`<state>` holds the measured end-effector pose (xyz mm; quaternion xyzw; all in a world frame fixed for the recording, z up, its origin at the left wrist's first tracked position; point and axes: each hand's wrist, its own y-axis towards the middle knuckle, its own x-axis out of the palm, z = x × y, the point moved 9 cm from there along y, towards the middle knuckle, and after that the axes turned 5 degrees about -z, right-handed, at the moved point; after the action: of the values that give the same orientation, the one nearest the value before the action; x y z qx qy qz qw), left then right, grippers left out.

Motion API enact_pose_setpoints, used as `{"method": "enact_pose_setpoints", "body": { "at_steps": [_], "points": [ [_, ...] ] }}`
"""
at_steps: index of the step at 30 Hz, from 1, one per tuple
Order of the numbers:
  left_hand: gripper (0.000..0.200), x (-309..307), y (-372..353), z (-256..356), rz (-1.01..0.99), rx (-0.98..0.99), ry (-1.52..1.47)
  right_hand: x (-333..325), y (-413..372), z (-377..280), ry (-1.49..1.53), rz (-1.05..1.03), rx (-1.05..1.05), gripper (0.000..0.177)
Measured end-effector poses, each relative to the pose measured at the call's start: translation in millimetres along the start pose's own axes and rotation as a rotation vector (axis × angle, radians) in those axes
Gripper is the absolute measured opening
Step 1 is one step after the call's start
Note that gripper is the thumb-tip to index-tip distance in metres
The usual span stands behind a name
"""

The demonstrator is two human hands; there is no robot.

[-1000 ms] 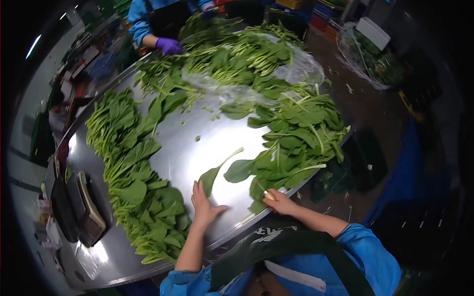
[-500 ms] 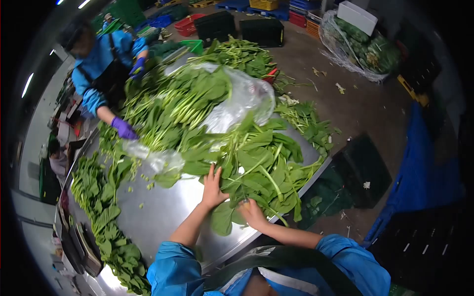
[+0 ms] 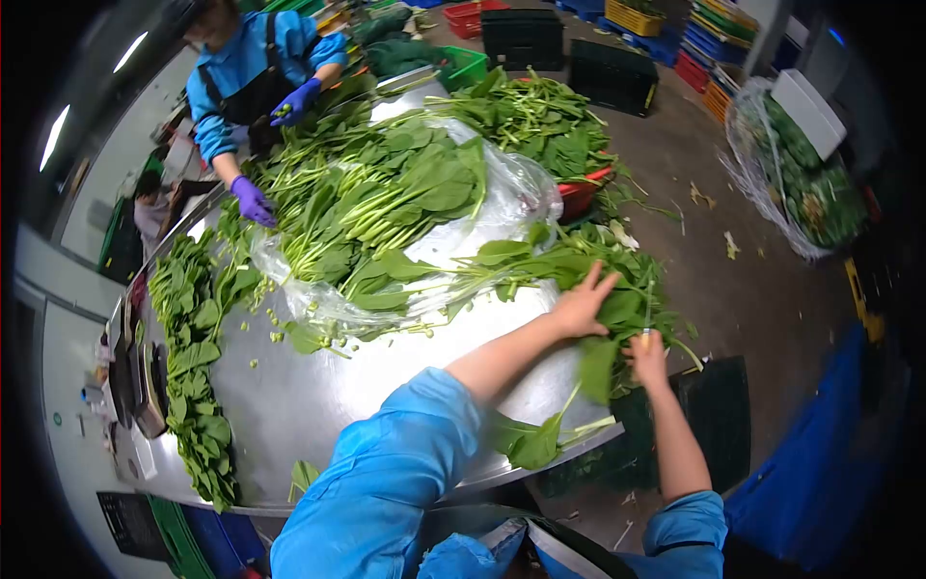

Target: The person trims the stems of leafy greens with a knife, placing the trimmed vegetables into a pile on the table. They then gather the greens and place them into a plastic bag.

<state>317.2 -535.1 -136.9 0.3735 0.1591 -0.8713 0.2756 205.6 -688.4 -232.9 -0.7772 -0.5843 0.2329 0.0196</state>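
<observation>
My left hand [image 3: 582, 301] lies flat, fingers spread, on a pile of leafy greens [image 3: 559, 265] at the right end of the steel table [image 3: 318, 386]. My right hand [image 3: 646, 355] sits just right of it at the table's edge, closed around a small knife handle [image 3: 645, 337] among the leaves. Loose leaves [image 3: 535, 439] lie near the front edge below my arms. A large heap of greens on clear plastic [image 3: 386, 207] fills the middle of the table.
A co-worker in blue with purple gloves [image 3: 253, 201] handles greens at the far left end. A row of trimmed greens [image 3: 193, 367] runs along the left edge beside a scale [image 3: 145, 386]. Crates [image 3: 617, 77] and a bagged load of greens [image 3: 801, 174] stand on the floor.
Both my hands have moved right along the table, from the near pile to the greens at its right end. The view swung right as well.
</observation>
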Motion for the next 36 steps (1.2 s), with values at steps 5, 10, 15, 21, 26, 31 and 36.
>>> {"method": "enact_pose_setpoints", "body": {
  "at_steps": [5, 10, 15, 21, 26, 31, 36],
  "points": [
    [0.037, -92.0, -30.5, 20.2, 0.280, 0.193, -0.064, -71.6, 18.0, 3.1, -0.061, 0.328, -0.061, 0.021],
    [0.043, -164.5, -135.9, -185.8, 0.719, -0.430, -0.823, 43.9, 7.4, -111.8, 0.089, 0.097, -0.155, 0.029],
    [0.071, -132.9, -148.6, -258.0, 0.971, -0.377, -1.736, 229.4, 79.4, -296.7, -0.235, -0.365, -0.626, 0.037],
    [0.040, -105.0, -161.0, -295.0, 1.339, -0.346, -2.038, 407.0, 136.8, -390.3, -0.453, -0.626, -0.893, 0.034],
    [0.036, -110.5, -154.1, -305.2, 1.485, -0.301, -2.071, 471.6, 178.6, -365.8, -0.708, -0.759, -0.847, 0.039],
    [0.042, -114.8, -152.8, -311.0, 1.510, -0.116, -2.123, 436.4, 134.6, -362.5, -0.844, -0.890, -0.829, 0.047],
    [0.045, -111.2, -149.9, -273.8, 1.268, 0.246, -1.970, 371.3, 69.3, -351.9, -0.712, -0.743, -1.074, 0.044]
  ]
}}
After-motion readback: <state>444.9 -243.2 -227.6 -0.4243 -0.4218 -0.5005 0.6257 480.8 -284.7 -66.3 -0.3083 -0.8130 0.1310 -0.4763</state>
